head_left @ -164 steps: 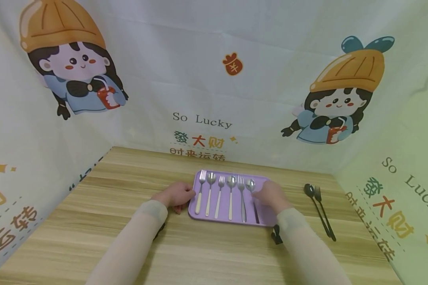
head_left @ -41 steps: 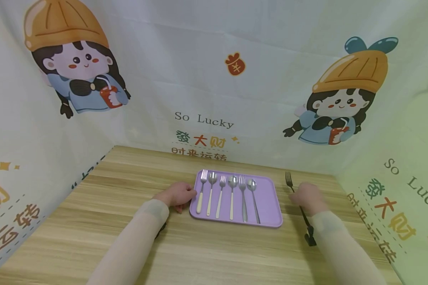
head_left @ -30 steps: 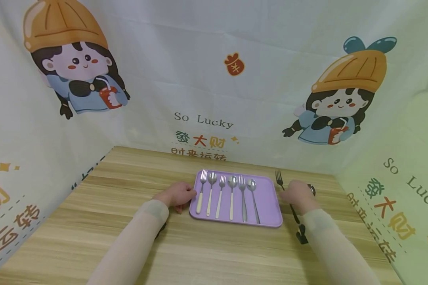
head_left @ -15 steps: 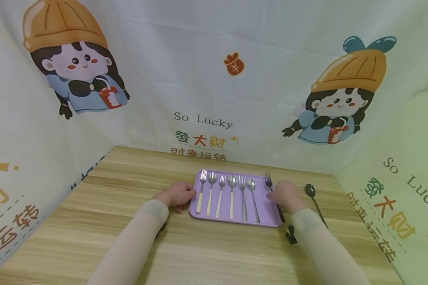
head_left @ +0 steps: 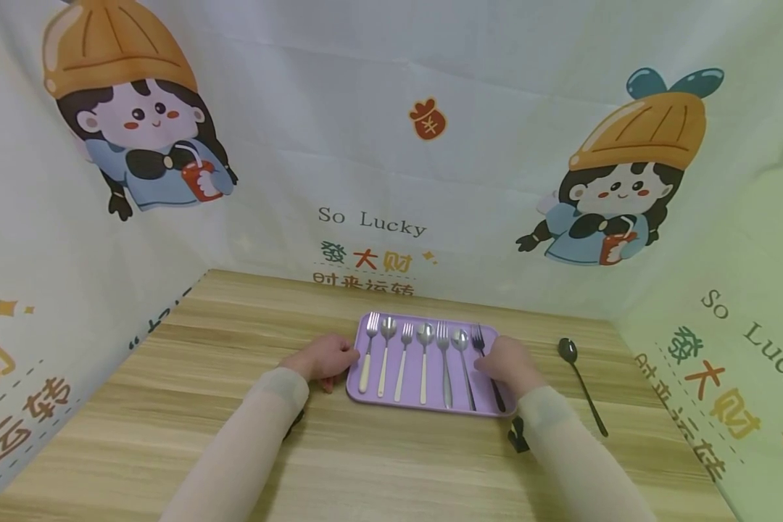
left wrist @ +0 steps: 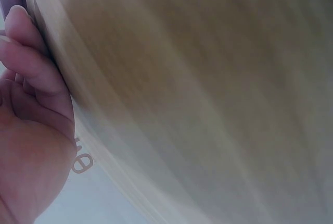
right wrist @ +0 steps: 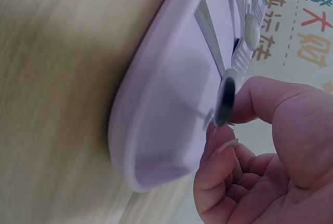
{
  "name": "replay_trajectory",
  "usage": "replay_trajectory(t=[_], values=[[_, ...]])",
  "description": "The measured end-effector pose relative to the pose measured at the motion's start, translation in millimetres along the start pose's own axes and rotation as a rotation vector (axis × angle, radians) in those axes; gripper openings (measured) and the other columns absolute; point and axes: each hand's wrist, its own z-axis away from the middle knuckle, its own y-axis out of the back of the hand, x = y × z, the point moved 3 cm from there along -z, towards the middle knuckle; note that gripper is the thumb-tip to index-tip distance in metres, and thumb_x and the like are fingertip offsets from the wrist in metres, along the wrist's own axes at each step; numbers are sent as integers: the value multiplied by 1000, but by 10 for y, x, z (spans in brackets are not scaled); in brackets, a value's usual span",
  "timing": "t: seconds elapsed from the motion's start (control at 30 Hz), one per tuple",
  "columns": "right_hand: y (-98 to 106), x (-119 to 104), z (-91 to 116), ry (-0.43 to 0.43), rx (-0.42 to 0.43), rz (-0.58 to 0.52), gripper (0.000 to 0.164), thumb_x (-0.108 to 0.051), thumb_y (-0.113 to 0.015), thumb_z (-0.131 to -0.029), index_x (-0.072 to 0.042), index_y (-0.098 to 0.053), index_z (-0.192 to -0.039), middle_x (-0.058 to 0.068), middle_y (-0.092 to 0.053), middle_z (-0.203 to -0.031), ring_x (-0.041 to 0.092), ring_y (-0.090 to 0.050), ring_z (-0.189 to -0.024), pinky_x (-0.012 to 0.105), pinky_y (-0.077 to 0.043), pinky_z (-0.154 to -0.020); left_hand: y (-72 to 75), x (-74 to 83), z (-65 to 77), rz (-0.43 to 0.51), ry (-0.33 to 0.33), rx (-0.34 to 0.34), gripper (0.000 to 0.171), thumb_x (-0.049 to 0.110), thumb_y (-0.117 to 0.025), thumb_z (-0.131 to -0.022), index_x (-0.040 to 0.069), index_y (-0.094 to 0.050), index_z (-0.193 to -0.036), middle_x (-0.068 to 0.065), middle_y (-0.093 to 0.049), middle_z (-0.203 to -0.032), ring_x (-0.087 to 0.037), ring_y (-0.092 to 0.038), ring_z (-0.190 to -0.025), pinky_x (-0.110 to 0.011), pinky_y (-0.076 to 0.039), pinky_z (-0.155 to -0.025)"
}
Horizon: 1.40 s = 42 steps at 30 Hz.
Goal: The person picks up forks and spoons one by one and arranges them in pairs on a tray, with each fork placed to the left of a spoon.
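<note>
A purple tray [head_left: 409,386] lies on the table with a row of silver forks and spoons, some with cream handles. At its left rim is my left hand [head_left: 326,355], its thumb and fingers on the edge; in the left wrist view the fingers [left wrist: 31,62] are curled. Over the tray's right end, my right hand [head_left: 514,365] pinches a black fork [head_left: 478,338] between thumb and fingers. The fork's tines point away, beside the last silver spoon [head_left: 460,339]. In the right wrist view the fork's dark end [right wrist: 226,100] appears above the tray floor; the hand covers its middle.
A black spoon [head_left: 568,351] lies on the wooden table [head_left: 391,464] to the right of the tray. Printed cloth walls [head_left: 287,145] stand behind the table and at both sides. A black wrist device [head_left: 518,435] hangs below the right sleeve.
My right hand has carried the black fork left, from beside the black spoon to over the tray's right end. Earlier it was at the last silver spoon. The left hand stays at the rim.
</note>
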Motion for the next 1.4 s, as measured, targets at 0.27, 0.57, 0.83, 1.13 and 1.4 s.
replay_trajectory(t=[0.27, 0.57, 0.83, 1.13, 1.4], values=[[-27, -12, 4, 30, 2, 24, 26, -24, -74, -84, -3, -60, -77, 8, -61, -72, 20, -57, -64, 33, -50, -57, 5, 11, 4, -6, 4, -5, 30, 26, -48, -98, 12, -58, -74, -3, -56, -54, -14, -53, -40, -24, -45, -36], [-48, -17, -14, 57, 33, 30, 25, -22, -74, -84, -1, -61, -78, 9, -61, -73, 22, -57, -66, 37, -50, -63, 7, 17, 24, -11, -2, 2, 31, 25, -48, -98, 11, -58, -72, -3, -55, -54, -13, -53, -40, -23, -45, -36], [-48, 9, -20, 43, 24, 19, 26, -23, -71, -87, -3, -61, -77, 8, -60, -70, 20, -56, -63, 33, -48, -57, 3, -3, -7, 4, 10, -10, 31, 26, -48, -98, 12, -57, -72, -2, -55, -53, -14, -53, -40, -24, -45, -36], [57, 144, -53, 24, 18, -26, 29, -26, -67, -92, -2, -59, -77, 10, -59, -72, 21, -56, -63, 32, -50, -55, 4, 1, 5, -6, 5, 2, 30, 24, -48, -97, 11, -57, -71, -2, -54, -53, -13, -52, -39, -23, -45, -36], [308, 372, -18, 24, 50, -10, 30, -25, -62, -92, -3, -58, -72, 10, -56, -71, 23, -52, -63, 35, -47, -56, 4, 15, 15, -6, 3, 4, 30, 24, -49, -98, 12, -56, -72, -2, -54, -53, -13, -52, -40, -23, -44, -37]])
